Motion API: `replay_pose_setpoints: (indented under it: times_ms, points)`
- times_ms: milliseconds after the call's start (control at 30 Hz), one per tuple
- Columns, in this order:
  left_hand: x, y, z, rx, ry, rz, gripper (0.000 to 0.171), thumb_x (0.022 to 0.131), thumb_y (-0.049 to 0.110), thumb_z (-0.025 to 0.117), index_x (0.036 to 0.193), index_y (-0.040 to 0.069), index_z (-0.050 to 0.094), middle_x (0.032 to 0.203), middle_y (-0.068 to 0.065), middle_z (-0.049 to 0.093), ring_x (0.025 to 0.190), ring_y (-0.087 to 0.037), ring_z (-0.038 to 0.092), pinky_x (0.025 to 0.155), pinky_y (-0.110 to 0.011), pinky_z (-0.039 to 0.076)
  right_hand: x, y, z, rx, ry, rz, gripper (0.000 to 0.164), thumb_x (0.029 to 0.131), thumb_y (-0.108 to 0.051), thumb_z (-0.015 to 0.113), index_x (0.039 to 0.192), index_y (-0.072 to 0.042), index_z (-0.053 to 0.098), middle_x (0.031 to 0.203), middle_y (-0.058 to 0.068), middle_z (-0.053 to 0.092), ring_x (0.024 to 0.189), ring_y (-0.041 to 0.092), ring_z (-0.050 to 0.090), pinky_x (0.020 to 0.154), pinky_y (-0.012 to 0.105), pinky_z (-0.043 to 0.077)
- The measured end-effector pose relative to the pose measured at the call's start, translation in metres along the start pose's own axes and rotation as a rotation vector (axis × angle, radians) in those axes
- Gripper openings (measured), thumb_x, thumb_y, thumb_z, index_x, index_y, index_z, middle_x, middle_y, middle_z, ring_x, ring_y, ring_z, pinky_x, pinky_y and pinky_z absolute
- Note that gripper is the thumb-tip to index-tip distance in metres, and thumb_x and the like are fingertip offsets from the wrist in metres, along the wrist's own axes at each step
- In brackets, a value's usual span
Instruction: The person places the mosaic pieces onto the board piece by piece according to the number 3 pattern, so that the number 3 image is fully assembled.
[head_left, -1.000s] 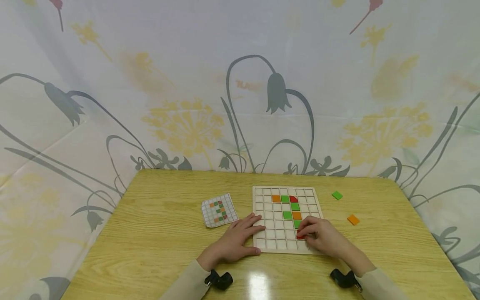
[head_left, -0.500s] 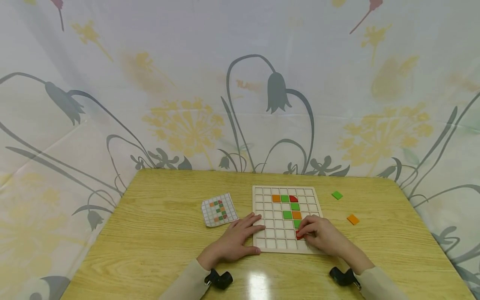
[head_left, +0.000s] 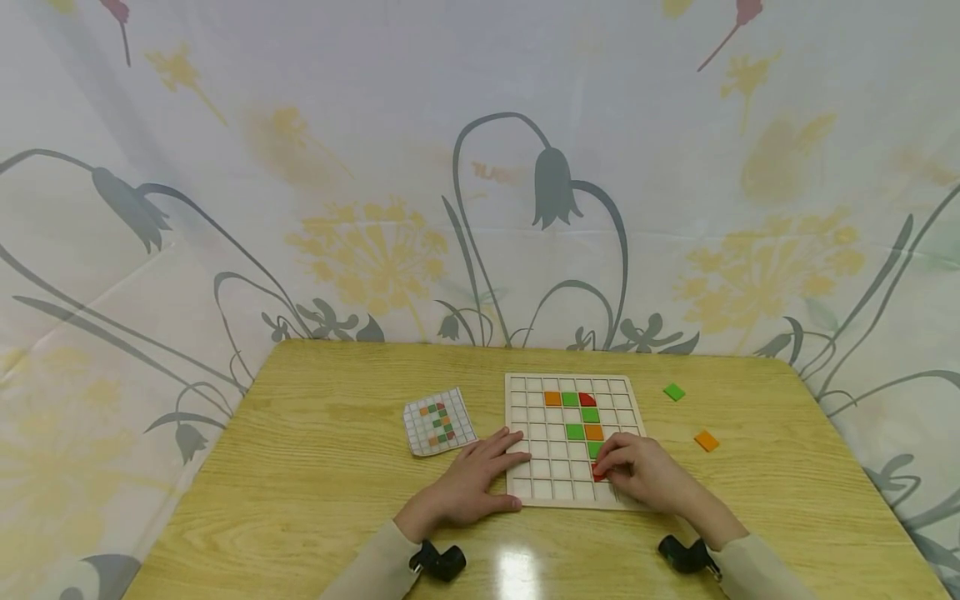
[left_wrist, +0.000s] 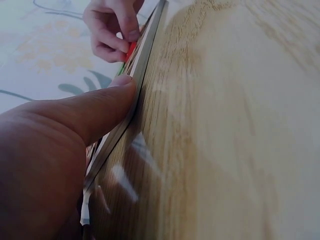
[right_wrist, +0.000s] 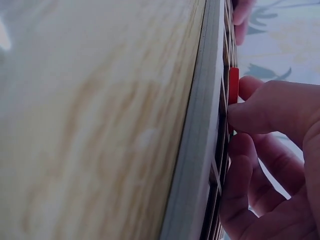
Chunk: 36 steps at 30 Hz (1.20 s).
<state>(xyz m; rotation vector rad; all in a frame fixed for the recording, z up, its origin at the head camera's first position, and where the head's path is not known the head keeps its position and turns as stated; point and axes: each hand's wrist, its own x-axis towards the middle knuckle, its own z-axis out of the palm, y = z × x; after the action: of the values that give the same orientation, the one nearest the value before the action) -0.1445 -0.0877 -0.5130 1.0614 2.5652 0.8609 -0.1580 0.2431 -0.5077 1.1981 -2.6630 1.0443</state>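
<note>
My right hand (head_left: 647,472) pinches a red tile (head_left: 597,472) between thumb and fingers over the lower right part of the white grid board (head_left: 542,468). The tile sits just below a green tile (head_left: 595,450) in the same column; in the right wrist view the red tile (right_wrist: 233,80) stands at the level of the grid ribs, its far part covered by the fingers. My left hand (head_left: 468,481) lies on the board's left edge with its fingers spread, the thumb along the near corner. More green, orange and red tiles lie in cells further up the board.
A paper card (head_left: 438,422) printed with a coloured grid pattern lies left of the board. To the right, a loose green tile (head_left: 674,392) and a loose orange tile (head_left: 707,441) rest on the wooden table (head_left: 300,500). A patterned cloth (head_left: 375,125) hangs behind.
The red tile has shifted very slightly left under my right fingertips, lining up more with its cell. My left hand and the loose tiles have stayed in place.
</note>
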Motion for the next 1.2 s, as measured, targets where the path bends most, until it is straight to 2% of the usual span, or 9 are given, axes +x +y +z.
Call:
replay_pose_setpoints:
  times_ms: [300, 633, 1200]
  points:
    - [-0.0002, -0.0003, 0.0011, 0.010, -0.008, -0.011, 0.065, 0.095, 0.042, 0.065, 0.153, 0.023, 0.041, 0.165, 0.001, 0.018, 0.152, -0.019, 0.008, 0.117, -0.052, 0.014, -0.0017, -0.0023, 0.0005, 0.021, 0.019, 0.018, 0.037, 0.076, 0.013, 0.071, 0.094, -0.018, 0.078, 0.097, -0.008, 0.063, 0.085, 0.008, 0.059, 0.069, 0.028, 0.052]
    - [0.0004, -0.0012, 0.0012, 0.012, -0.004, -0.010, 0.065, 0.095, 0.041, 0.065, 0.153, 0.023, 0.042, 0.165, 0.001, 0.018, 0.152, -0.019, 0.008, 0.117, -0.052, 0.014, -0.0008, -0.0035, 0.0014, 0.031, 0.016, 0.082, 0.016, 0.082, -0.008, 0.081, 0.093, -0.019, 0.079, 0.095, -0.012, 0.062, 0.082, 0.004, 0.055, 0.068, 0.026, 0.048]
    - [0.0003, -0.0005, 0.0000, 0.008, 0.003, -0.006, 0.065, 0.095, 0.042, 0.065, 0.153, 0.023, 0.042, 0.165, 0.001, 0.018, 0.152, -0.018, 0.008, 0.117, -0.053, 0.015, 0.0041, -0.0074, -0.0020, 0.044, -0.044, 0.154, 0.011, 0.085, -0.011, 0.080, 0.091, -0.021, 0.079, 0.090, -0.013, 0.060, 0.079, 0.003, 0.054, 0.066, 0.025, 0.048]
